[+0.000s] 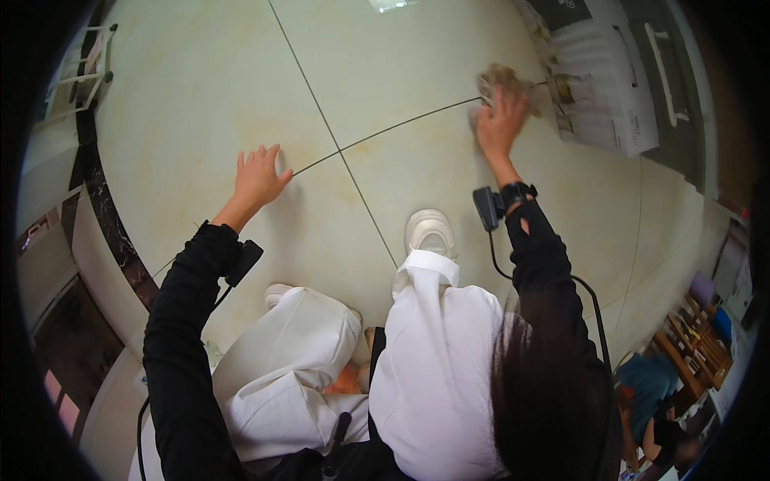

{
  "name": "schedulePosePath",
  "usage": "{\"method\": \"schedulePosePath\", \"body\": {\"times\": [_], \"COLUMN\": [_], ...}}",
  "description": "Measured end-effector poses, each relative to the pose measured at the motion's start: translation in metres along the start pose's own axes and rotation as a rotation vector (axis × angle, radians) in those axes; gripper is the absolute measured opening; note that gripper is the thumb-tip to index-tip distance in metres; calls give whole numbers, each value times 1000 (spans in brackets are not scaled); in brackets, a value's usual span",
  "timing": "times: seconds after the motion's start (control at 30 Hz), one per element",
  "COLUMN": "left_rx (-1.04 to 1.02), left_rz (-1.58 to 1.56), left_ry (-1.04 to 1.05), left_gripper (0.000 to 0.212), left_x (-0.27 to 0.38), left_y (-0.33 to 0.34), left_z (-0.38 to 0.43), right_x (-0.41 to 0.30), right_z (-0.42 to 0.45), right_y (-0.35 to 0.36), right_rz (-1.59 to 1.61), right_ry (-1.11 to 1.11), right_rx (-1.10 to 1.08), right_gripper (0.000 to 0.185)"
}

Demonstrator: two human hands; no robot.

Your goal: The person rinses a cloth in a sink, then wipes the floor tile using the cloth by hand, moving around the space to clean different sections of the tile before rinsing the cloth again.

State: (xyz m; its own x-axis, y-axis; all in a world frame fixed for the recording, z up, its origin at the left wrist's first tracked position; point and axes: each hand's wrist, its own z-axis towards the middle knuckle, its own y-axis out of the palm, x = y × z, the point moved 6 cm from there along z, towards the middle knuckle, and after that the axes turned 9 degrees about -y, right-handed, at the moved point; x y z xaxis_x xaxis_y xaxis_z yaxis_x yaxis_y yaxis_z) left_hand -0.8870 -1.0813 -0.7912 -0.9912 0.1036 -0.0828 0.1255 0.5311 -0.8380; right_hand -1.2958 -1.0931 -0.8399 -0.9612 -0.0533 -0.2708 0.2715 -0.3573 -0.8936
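Observation:
My right hand (502, 120) presses a crumpled brownish-grey cloth (504, 79) against the pale tiled floor (385, 72), close to a printed cardboard box. Motion blurs the cloth and the fingers, so its folds are unclear. My left hand (260, 174) is over the floor at the left of the crossing tile joints, fingers spread and holding nothing. Faint yellowish stains mark the tiles around both hands. Each wrist carries a small black device with a cable.
The white printed box (601, 90) stands at the right beside a grey panel with a white handle (666, 75). A white metal rack (90, 75) is at upper left. My white shoe (429, 231) rests on the floor. Another person (652, 415) and wooden furniture (692, 349) appear at lower right.

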Motion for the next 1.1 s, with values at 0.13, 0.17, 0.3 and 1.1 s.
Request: {"method": "schedulePosePath", "body": {"times": [0.13, 0.17, 0.3, 1.1], "left_rx": [-122, -127, 59, 32], "left_rz": [-145, -146, -249, -440], "left_ry": [-188, -183, -232, -199], "left_gripper": [67, 67, 71, 66], "left_x": [2, -1, -18, -18], "left_y": [3, 8, 0, 31], "left_z": [0, 0, 6, 8], "right_x": [-88, -128, -249, 26], "right_z": [35, 32, -35, -84], "right_y": [34, 37, 24, -45], "right_rz": [375, 418, 737, 247], "right_ry": [-257, -304, -813, -79], "right_rx": [7, -34, -392, -207], "right_gripper": [45, 46, 46, 49]}}
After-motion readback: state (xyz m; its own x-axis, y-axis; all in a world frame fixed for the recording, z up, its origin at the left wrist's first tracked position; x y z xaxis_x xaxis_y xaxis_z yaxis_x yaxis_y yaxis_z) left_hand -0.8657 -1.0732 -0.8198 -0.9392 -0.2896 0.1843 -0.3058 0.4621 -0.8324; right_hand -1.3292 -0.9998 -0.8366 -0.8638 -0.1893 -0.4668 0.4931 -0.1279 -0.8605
